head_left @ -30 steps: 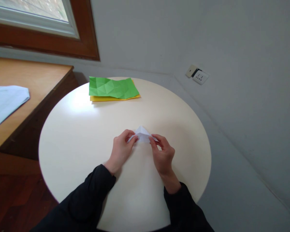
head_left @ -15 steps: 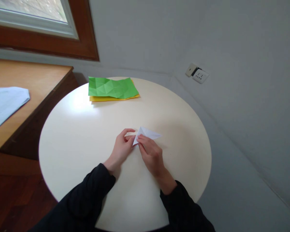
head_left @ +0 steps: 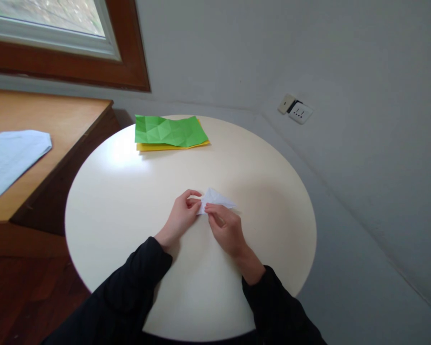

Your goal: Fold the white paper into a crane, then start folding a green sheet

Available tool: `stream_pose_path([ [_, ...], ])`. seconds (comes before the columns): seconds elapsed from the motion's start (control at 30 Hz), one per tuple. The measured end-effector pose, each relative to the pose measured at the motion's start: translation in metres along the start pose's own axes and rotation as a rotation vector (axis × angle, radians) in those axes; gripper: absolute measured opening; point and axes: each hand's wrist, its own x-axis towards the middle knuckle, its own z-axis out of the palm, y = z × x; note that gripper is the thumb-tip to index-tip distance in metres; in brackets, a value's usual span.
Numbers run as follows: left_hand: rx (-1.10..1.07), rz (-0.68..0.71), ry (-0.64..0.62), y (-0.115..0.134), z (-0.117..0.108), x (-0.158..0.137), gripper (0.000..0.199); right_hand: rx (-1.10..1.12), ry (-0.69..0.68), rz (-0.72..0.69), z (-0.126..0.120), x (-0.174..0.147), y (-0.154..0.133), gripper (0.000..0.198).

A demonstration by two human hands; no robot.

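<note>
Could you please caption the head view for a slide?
Left hand and right hand on folded white paper at a round table, with green paper atop yellow paper beyond.

White paper (head_left: 214,195) partly hidden by hands (head_left: 182,211) (head_left: 228,232); window (head_left: 53,38) cut off.

Left sleeve (head_left: 120,282): we wear it long and black, softly creased.
Right sleeve (head_left: 278,304): our matching black, equally long.
Cuffs (head_left: 161,257): ours look loose, leaving our hands (head_left: 181,212) bare.

A round white table (head_left: 111,215) stood near pale walls (head_left: 362,143).
A brown-framed window (head_left: 57,42) sat above a wooden desk (head_left: 61,115); the floor (head_left: 39,292) was dark reddish brown.
</note>
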Motion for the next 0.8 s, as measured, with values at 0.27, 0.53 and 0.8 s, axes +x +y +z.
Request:
stream_pose_path([
  [0.27,0.232,0.148,-0.008,-0.010,0.000,0.002,0.021,-0.175,-0.208,-0.072,-0.010,-0.003,0.019,0.030],
  [0.53,0.616,0.202,-0.007,0.007,-0.003,-0.001,0.019,-0.243,-0.352,-0.034,-0.004,-0.006,0.027,0.034],
  [0.8,1.336,0.573,-0.232,0.016,-0.025,-0.018,0.021,-0.372,-0.448,-0.085,-0.004,0.000,0.018,0.028],
])
